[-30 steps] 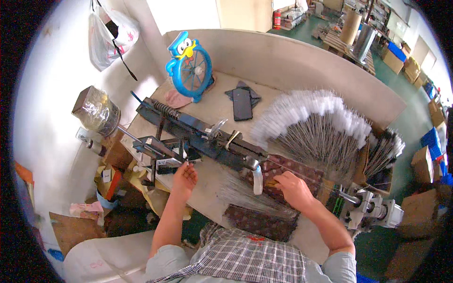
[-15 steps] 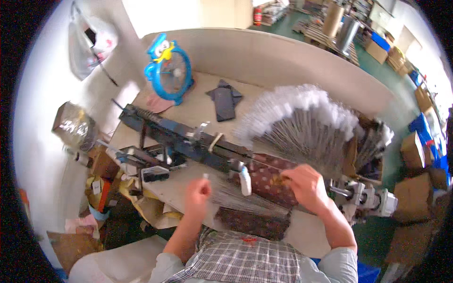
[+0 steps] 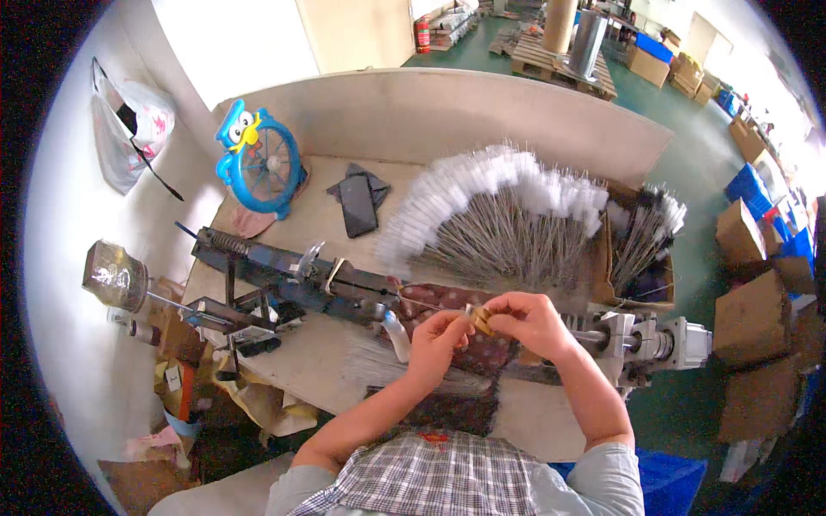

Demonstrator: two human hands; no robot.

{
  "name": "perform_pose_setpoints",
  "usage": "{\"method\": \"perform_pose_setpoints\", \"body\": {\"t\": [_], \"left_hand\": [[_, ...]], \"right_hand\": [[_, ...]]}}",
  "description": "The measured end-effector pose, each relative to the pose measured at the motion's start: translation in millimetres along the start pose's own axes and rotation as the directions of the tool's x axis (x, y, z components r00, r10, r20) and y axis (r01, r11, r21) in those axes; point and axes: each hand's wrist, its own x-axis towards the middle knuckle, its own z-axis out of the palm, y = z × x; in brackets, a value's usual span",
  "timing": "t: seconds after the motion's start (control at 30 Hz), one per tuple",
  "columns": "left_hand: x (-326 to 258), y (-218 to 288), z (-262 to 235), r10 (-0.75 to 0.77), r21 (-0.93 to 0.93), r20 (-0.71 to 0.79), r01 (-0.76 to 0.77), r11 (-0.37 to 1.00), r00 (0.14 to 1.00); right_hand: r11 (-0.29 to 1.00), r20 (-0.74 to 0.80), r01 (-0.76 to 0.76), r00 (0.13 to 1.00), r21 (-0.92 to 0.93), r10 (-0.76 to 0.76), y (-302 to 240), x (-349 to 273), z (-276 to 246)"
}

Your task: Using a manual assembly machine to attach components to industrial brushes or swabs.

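My left hand [image 3: 440, 346] and my right hand [image 3: 532, 325] meet over the bench in front of me, fingertips almost touching. Pinched in the right fingers is a small brass-coloured piece [image 3: 480, 321]. The left thumb and forefinger close on a small whitish bit [image 3: 470, 311] right beside it; its exact kind is too small to tell. A thin metal wire [image 3: 422, 303] runs from the end of the long dark machine [image 3: 344, 288] toward both hands. Below them lies a dark red dotted cloth [image 3: 490, 354]. A white bottle [image 3: 397, 337] stands left of my left hand.
Many white-tipped wire brushes [image 3: 516, 206] fan out behind my hands, beside a cardboard box [image 3: 613, 258] of more brushes. Loose wires [image 3: 379, 365] lie nearer me. A phone [image 3: 358, 206] and a blue fan [image 3: 262, 163] occupy the back left; a metal machine head [image 3: 645, 340] sits right.
My left hand has moved right and up to meet my right hand, bringing a small white bit beside the brass-coloured piece. The whole view has shifted as my head turned.
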Motion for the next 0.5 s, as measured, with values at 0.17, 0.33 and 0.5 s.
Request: {"method": "perform_pose_setpoints", "body": {"t": [0.17,0.33,0.5], "left_hand": [[-5,13,-8,-0.001,-0.056,-0.196,-0.011,0.998,0.981],[-11,31,-17,-0.065,-0.205,-0.345,-0.008,0.979,0.936],[-7,26,-24,-0.055,-0.231,-0.239,-0.002,0.973,0.969]], "right_hand": [[0.812,0.119,0.398,0.915,-0.428,-0.386,-1,1,-2],[0.597,-0.012,0.412,0.816,-0.688,-0.578,-18,26,30],[0.544,0.102,0.366,0.885,-0.755,-0.455,-3,58,64]]}}
